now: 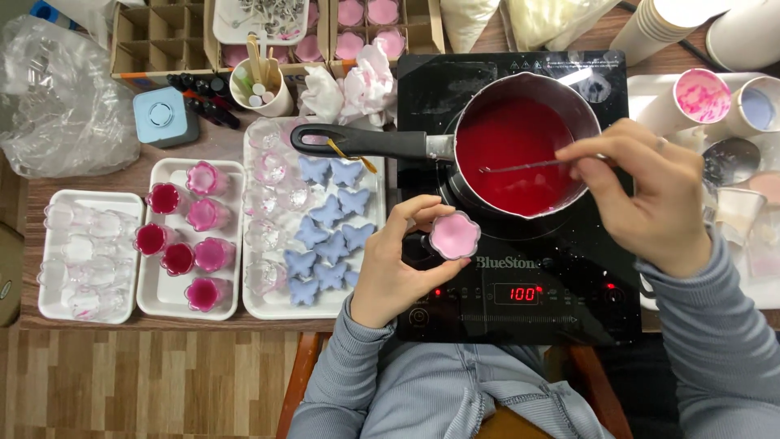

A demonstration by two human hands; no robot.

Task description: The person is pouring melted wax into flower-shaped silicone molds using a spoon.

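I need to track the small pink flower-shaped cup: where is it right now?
In the head view, the pink flower-shaped cup sits in the left hand, over the black cooktop, just below the saucepan of red liquid.

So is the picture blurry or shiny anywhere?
Head view: mostly sharp and evenly lit; the right hand and its thin stirring stick look slightly blurred; pale glare sits on the pot rim; the edges bend a little.
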